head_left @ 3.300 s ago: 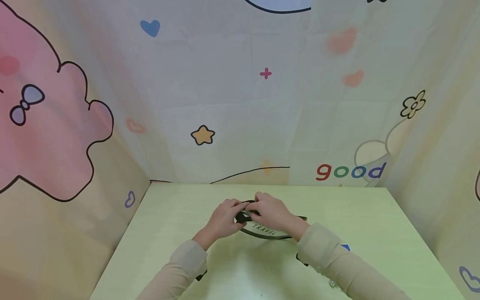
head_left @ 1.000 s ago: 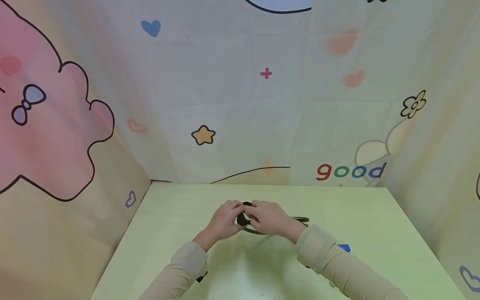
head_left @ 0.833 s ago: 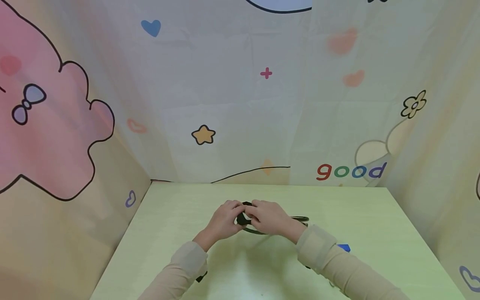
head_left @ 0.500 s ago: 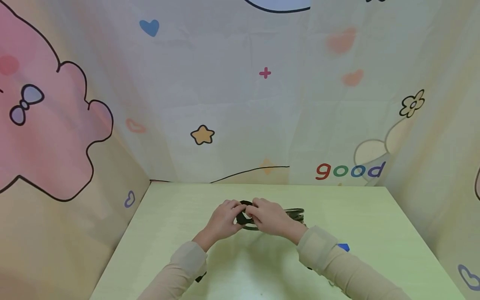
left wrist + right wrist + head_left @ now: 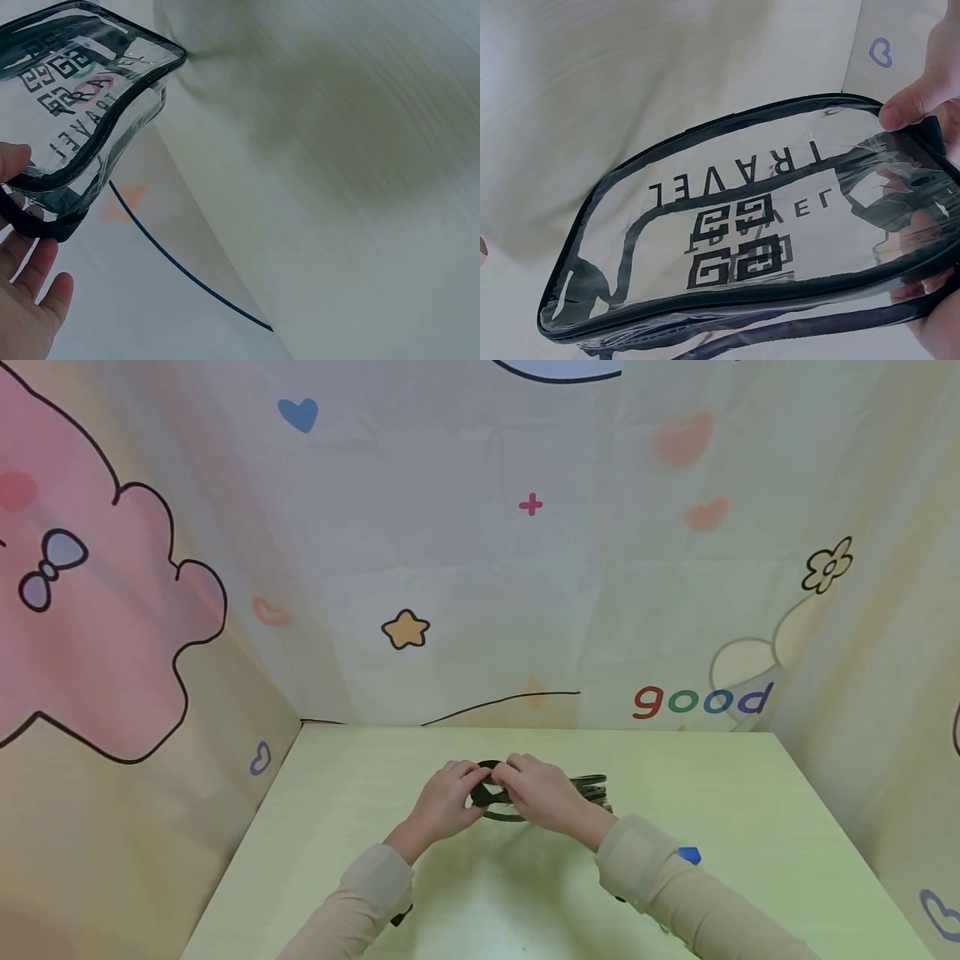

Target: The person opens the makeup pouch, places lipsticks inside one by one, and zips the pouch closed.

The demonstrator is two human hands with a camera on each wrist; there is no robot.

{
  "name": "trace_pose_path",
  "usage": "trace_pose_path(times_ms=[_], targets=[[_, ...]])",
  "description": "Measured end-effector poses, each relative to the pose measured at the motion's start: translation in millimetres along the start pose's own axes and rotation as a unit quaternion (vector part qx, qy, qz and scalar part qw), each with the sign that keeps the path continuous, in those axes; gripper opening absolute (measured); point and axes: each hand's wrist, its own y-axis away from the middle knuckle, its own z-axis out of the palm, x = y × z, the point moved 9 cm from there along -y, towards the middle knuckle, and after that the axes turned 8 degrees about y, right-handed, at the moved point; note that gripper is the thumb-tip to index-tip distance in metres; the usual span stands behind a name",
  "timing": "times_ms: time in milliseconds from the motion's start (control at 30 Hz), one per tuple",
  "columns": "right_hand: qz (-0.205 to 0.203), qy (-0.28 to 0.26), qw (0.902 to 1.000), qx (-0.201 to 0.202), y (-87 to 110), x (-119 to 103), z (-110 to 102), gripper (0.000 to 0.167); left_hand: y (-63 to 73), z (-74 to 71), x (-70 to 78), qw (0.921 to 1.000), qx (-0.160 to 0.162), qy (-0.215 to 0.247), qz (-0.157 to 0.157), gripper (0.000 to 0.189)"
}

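A clear pouch (image 5: pixel 727 225) with black trim and black TRAVEL lettering is held above the table in both hands. In the head view, its black-edged rim (image 5: pixel 504 817) shows below the fingers, and its far end sticks out past the right wrist. My left hand (image 5: pixel 448 800) grips the pouch's left end, thumb and fingers on either side of the black edge. Right beside it, my right hand (image 5: pixel 546 795) pinches the upper edge with curled fingers. What exactly lies between the right fingertips is hidden.
The pale table (image 5: pixel 360 760) meets a printed curtain (image 5: pixel 450 543) at the back and on both sides. A small blue object (image 5: pixel 689 856) lies near the right sleeve. Small black pieces show beneath both cuffs.
Since the oldest frame, the pouch has tilted, so its lettered face no longer shows in the head view. The right hand dipped, then rose slightly. The left hand stays nearly still.
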Motion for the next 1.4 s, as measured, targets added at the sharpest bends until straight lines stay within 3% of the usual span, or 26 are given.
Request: trace_pose_path(times_ms=[467,700,1000,1300,1400], targets=[[-0.033,-0.006,0.9963,0.079,3.2,-4,-10,0.013,5.5,1.4,-3.2,0.9995,-0.02,0.002,-0.023,0.046],[-0.018,-0.033,0.9946,0.097,2.9,0,-19,0.011,13.1,8.5,-11.2,0.9977,-0.042,0.013,-0.052,0.043],[-0.023,0.016,0.9883,0.15,5.5,2,-26,0.013,17.1,9.6,-14.2,0.9973,-0.037,0.025,-0.058,0.042],[-0.01,0.012,0.9865,0.163,11.2,9,-23,0.011,22.4,12.0,-22.0,0.9963,-0.039,0.021,-0.074,0.043],[-0.009,0.01,0.9853,0.17,13.2,10,-22,0.018,22.9,14.2,-23.9,0.9959,-0.043,0.018,-0.078,0.043]])
